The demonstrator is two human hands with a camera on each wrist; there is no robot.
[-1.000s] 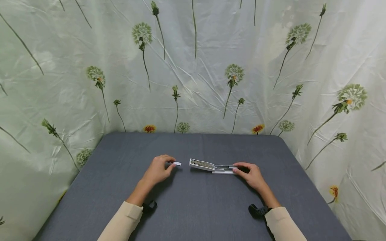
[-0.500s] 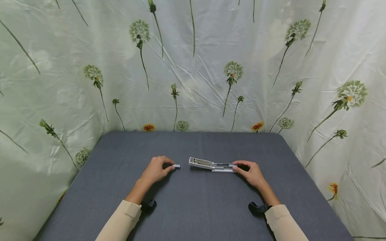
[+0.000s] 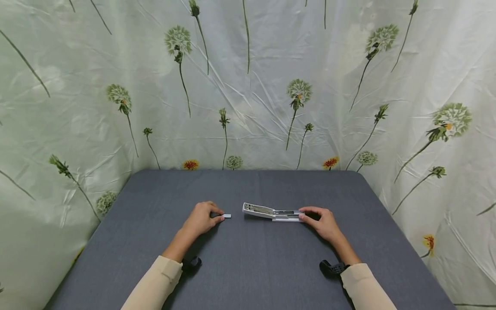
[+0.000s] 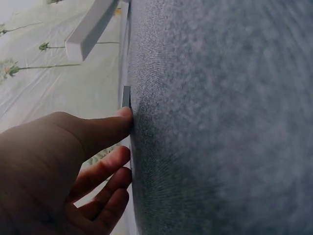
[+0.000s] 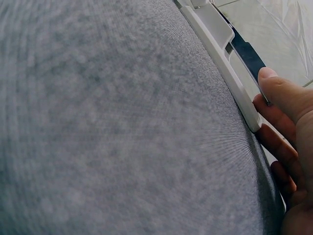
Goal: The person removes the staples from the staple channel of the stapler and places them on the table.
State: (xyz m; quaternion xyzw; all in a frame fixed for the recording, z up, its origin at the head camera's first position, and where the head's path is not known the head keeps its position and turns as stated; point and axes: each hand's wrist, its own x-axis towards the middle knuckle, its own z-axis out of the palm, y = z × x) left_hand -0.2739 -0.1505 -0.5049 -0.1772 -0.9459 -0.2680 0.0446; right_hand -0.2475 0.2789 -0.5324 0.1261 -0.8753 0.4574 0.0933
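A white stapler (image 3: 258, 211) lies on the grey-covered table with its top swung far back to the left. Its slim metal staple channel (image 5: 248, 58) shows beside the base (image 5: 220, 58). At the stapler's right end, my right hand (image 3: 322, 223) pinches the channel between thumb and fingers. To the left of the stapler and apart from it, my left hand (image 3: 201, 218) pinches a short grey strip of staples (image 3: 227, 215) close to the tabletop. The same strip (image 4: 126, 96) sticks out past the thumb in the left wrist view, its rear part hidden by the fingers.
The table (image 3: 248, 267) is covered in dark grey cloth. Behind it and at both sides hangs a pale curtain (image 3: 255, 99) printed with dandelions. Black bands (image 3: 331, 270) sit on both wrists.
My left hand has come down slightly towards the table with the strip of staples, which now lies more level. The right hand and stapler stay in place.
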